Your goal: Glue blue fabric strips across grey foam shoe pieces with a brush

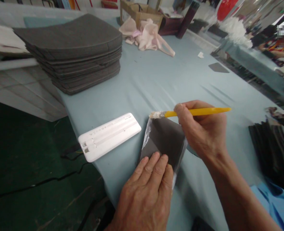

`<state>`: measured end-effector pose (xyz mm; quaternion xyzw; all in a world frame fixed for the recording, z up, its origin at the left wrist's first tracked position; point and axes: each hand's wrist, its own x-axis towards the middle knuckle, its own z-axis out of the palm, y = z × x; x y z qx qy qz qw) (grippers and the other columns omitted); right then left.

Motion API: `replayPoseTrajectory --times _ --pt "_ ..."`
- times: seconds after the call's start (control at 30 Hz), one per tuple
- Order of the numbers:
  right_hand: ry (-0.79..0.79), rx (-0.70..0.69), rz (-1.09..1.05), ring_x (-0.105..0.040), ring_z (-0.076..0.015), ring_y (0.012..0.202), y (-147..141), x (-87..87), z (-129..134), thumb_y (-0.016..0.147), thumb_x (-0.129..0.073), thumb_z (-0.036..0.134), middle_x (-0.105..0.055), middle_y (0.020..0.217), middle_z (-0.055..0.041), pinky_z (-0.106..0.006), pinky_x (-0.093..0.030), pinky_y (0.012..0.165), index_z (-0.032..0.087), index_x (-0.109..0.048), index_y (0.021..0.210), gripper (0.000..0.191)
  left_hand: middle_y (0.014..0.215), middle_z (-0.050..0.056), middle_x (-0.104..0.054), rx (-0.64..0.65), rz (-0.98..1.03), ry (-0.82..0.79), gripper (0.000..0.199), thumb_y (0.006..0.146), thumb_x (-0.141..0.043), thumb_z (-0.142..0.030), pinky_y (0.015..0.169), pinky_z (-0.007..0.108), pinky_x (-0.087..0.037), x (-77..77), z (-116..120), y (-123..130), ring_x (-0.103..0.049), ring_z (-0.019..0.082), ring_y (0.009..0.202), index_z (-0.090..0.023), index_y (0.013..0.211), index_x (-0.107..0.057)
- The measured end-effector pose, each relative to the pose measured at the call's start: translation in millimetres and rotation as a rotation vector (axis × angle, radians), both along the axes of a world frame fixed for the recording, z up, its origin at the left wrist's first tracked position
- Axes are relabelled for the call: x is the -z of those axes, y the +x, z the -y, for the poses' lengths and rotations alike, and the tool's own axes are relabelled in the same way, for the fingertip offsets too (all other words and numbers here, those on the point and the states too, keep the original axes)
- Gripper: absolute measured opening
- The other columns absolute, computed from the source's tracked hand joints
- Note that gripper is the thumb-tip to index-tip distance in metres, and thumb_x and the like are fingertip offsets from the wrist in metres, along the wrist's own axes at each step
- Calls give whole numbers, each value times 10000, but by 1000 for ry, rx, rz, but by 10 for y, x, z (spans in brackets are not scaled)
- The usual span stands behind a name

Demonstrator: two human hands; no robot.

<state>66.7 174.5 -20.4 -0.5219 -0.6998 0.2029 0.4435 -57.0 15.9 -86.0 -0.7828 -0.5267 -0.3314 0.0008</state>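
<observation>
Under my left hand (149, 189) lies a dark grey rectangular piece (167, 138), pressed against the table by outstretched fingers. White paste streaks run along its left edge, and its right edge looks whitish too. My right hand (203, 128) grips a brush (199, 111) with a yellow handle. The white-coated bristles touch the far left corner of the dark piece. Just left of the piece, a white flat device with ports at one end, like a power bank (110, 137), rests on the tabletop.
A tall stack of dark grey sheets (79, 48) stands at the back left. Behind it are pink fabric scraps (149, 33) and a cardboard box (142, 14). Dark layered pieces (272, 150) and blue cloth (274, 205) lie right. The table's (137, 86) left edge drops to a green floor (23, 166).
</observation>
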Motion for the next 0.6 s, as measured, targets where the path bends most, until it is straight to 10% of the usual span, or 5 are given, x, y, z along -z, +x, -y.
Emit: replayPoseTrajectory --times 0.23,0.6 --pt "61 168 -159 -442 -113 426 71 -36 35 889 -726 349 -531 496 34 -246 -347 406 209 -658 636 297 1431 52 -720 19 -20 -24 331 1076 -453 -249 1214 355 -418 -40 9 -10 -642 211 1373 -162 1311 -669" --pt "22 455 -348 -377 -120 378 352 -351 905 850 -758 427 -428 477 42 -268 -256 354 263 -662 631 290 1169 63 -769 254 -174 -245 240 995 -528 -140 1012 415 -547 -406 -326 -214 -714 230 1057 -165 1163 -697"
